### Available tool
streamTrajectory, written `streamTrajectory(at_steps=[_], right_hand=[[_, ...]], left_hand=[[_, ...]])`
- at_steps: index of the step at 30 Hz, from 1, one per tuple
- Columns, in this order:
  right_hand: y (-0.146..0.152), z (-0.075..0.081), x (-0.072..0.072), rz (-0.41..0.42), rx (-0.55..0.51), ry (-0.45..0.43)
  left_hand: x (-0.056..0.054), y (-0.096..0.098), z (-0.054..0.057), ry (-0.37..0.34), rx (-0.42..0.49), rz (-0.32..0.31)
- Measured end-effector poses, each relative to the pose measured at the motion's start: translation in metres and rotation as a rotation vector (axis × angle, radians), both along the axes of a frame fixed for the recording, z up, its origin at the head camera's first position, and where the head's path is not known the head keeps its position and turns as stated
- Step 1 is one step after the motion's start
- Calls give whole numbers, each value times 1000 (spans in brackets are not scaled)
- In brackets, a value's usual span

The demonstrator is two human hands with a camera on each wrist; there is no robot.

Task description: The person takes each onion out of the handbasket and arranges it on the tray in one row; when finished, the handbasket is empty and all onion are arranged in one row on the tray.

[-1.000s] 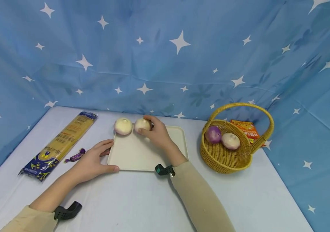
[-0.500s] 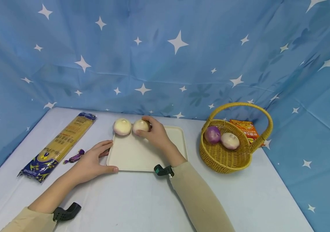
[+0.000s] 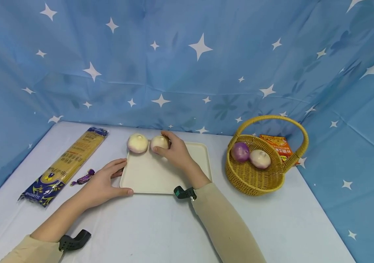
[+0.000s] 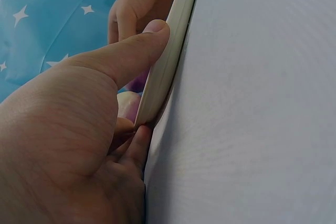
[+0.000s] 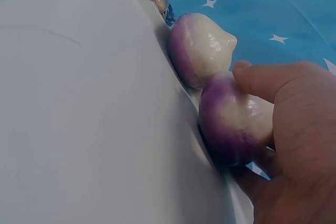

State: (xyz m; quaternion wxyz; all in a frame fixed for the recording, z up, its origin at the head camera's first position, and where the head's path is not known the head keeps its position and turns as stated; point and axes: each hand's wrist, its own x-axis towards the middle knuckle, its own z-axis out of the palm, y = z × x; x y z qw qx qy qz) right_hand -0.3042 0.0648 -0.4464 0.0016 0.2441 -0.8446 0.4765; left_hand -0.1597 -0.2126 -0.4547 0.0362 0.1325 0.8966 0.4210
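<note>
A cream rectangular tray (image 3: 150, 175) lies on the table. My left hand (image 3: 99, 186) rests against its left end in the head view, fingers spread along the left side and thumb (image 4: 142, 45) straight against the front rim. At the tray's back edge my right hand (image 3: 177, 153) grips a glossy purple-and-white turnip (image 5: 231, 124), thumb and fingers on opposite sides. Directly left of it sits another such turnip (image 3: 137, 143) at the back-left corner, its pale nub upward. The two turnips are side by side, overlapping in the right wrist view.
A yellow wicker basket (image 3: 249, 188) on the right holds two more turnips (image 3: 260, 159), and an orange packet (image 3: 278, 146) lies behind it. To the left are a long spaghetti pack (image 3: 65, 164) and a purple wrapped candy (image 3: 83, 178). A blue star-patterned curtain (image 3: 187, 73) stands behind the table.
My right hand and its turnip have edged slightly left toward the other turnip. The left hand stays at the tray. The whole head view has shifted a little.
</note>
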Motion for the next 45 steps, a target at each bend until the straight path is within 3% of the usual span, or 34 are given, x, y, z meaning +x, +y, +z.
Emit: streamTrajectory(at_steps=[13, 32, 45], right_hand=[[-3, 2, 3, 36, 22, 15], [-1, 6, 6, 5, 10, -17], [-9, 23, 13, -61, 58, 13]], left_hand=[[-1, -2, -3, 15, 3, -4], [-1, 0, -1, 16, 3, -12], [0, 0, -2, 11, 7, -5]])
